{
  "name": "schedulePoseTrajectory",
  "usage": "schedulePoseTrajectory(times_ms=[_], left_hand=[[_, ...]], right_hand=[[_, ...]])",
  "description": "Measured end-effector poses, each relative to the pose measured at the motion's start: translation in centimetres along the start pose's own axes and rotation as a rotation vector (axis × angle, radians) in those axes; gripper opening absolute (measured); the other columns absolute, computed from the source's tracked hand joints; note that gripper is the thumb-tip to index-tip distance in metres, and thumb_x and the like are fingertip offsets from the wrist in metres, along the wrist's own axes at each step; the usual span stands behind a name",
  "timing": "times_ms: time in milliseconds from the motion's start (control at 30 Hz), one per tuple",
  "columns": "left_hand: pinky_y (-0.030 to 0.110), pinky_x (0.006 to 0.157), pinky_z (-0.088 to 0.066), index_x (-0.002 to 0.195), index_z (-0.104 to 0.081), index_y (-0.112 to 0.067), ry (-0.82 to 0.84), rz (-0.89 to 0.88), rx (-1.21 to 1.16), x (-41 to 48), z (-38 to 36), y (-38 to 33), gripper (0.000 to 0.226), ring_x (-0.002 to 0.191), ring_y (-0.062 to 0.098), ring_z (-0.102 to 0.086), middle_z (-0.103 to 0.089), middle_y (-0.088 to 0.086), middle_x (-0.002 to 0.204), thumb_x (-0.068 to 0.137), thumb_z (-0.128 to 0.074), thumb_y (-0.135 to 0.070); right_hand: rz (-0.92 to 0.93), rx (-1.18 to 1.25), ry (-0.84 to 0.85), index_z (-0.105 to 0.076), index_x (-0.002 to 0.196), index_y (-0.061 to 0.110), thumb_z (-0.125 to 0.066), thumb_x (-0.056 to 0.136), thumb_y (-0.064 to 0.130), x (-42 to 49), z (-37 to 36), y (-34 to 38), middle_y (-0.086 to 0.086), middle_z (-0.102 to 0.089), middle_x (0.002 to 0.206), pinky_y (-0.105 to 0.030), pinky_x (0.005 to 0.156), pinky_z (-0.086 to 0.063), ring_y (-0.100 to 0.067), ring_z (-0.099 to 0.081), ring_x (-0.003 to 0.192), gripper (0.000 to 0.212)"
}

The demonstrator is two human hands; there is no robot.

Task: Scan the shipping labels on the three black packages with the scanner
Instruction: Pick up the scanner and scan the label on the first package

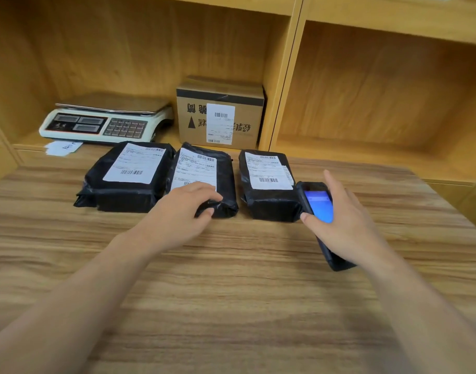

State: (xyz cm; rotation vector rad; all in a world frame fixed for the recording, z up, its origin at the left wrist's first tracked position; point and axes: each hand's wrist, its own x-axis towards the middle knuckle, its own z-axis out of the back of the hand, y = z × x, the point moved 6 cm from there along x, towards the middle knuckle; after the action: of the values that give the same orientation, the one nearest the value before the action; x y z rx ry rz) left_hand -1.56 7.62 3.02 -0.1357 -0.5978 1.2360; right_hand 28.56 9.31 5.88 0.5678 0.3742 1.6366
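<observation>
- Head view: three black plastic-wrapped packages sit in a row at the far edge of the wood-grain table (pixel 231 306), white labels up: left package (pixel 126 179), middle package (pixel 204 179), right package (pixel 269 184).
- Left and middle packages touch; a clear gap separates middle and right.
- Left hand (pixel 182 211) lies flat on the middle package's near end, fingers loosely spread, covering the label's lower edge, gripping nothing.
- Right hand (pixel 347 222) wraps the black handheld scanner (pixel 319 209), blue screen lit, its tip just beside the right package's near right corner.
- Near half of the table is bare.
- Behind, on the wooden shelf (pixel 366 147): white electronic scale (pixel 104 122), brown cardboard box (pixel 220 114).
</observation>
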Motion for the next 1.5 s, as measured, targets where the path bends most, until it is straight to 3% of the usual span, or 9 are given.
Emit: schedulePoseTrajectory(times_ms=[333,500,700,867,1033,1233,1400,1500], left_hand=[[0.029,0.088,-0.047,0.125,-0.068,-0.027,-0.082,0.089,0.041,0.4,4.3,3.8,0.029,0.090,0.002,-0.057,-0.065,-0.013,0.119,0.097,-0.061,-0.022],[0.029,0.092,-0.048,0.127,-0.068,-0.025,-0.121,0.160,0.073,0.9,6.5,6.5,0.032,0.112,0.012,-0.061,-0.069,-0.008,0.124,0.097,-0.059,-0.020],[0.034,0.104,-0.046,0.125,-0.069,-0.027,-0.189,0.257,0.084,0.9,7.8,9.1,0.032,0.121,0.013,-0.060,-0.069,-0.008,0.129,0.096,-0.059,-0.021],[0.036,0.100,-0.050,0.126,-0.069,-0.029,-0.218,0.362,0.022,0.9,9.0,12.1,0.032,0.116,0.011,-0.059,-0.068,-0.008,0.127,0.096,-0.059,-0.023],[0.041,0.101,-0.051,0.133,-0.062,-0.028,-0.231,0.385,0.044,1.3,9.5,13.7,0.039,0.120,0.016,-0.060,-0.068,-0.006,0.131,0.094,-0.060,-0.025],[0.042,0.106,-0.048,0.139,-0.058,-0.027,-0.270,0.453,0.057,1.5,10.3,15.3,0.045,0.126,0.020,-0.059,-0.066,-0.003,0.136,0.094,-0.062,-0.025],[0.040,0.107,-0.047,0.136,-0.061,-0.025,-0.283,0.479,0.034,1.9,10.8,16.4,0.042,0.127,0.020,-0.059,-0.068,0.000,0.135,0.094,-0.064,-0.022],[0.044,0.108,-0.045,0.145,-0.051,-0.022,-0.289,0.531,0.015,2.2,10.8,17.7,0.055,0.131,0.026,-0.057,-0.063,0.007,0.140,0.093,-0.066,-0.020]], right_hand=[[0.088,0.006,0.002,-0.011,0.160,0.040,-0.072,0.084,0.039,2.3,-2.1,3.6,0.006,-0.033,0.158,-0.030,0.093,-0.029,-0.020,-0.033,0.141,0.097],[0.183,0.042,-0.022,-0.015,0.160,0.037,-0.074,0.083,0.037,3.8,-3.3,6.9,0.009,-0.033,0.157,-0.029,0.093,-0.029,-0.015,-0.031,0.140,0.096],[0.238,0.027,0.008,-0.012,0.160,0.040,-0.073,0.082,0.037,5.8,-4.9,10.1,0.007,-0.031,0.158,-0.034,0.092,-0.034,-0.020,-0.034,0.140,0.099],[0.286,0.040,0.024,-0.014,0.159,0.041,-0.075,0.080,0.039,6.7,-5.6,12.2,0.011,-0.029,0.160,-0.038,0.105,-0.034,-0.018,-0.032,0.143,0.099],[0.325,0.066,0.069,-0.013,0.158,0.042,-0.076,0.081,0.038,6.7,-6.5,13.7,0.013,-0.029,0.160,-0.030,0.097,-0.030,-0.014,-0.030,0.143,0.099],[0.345,0.028,0.174,-0.011,0.158,0.045,-0.075,0.081,0.041,6.9,-7.3,14.0,0.014,-0.028,0.160,-0.032,0.099,-0.033,-0.014,-0.031,0.142,0.101],[0.305,0.013,0.181,-0.012,0.158,0.046,-0.075,0.082,0.039,7.2,-6.6,13.1,0.016,-0.030,0.159,-0.028,0.091,-0.029,-0.012,-0.030,0.141,0.099],[0.285,0.028,0.192,-0.011,0.158,0.047,-0.074,0.083,0.037,7.1,-6.5,12.9,0.017,-0.030,0.158,-0.027,0.090,-0.027,-0.012,-0.030,0.140,0.098]])
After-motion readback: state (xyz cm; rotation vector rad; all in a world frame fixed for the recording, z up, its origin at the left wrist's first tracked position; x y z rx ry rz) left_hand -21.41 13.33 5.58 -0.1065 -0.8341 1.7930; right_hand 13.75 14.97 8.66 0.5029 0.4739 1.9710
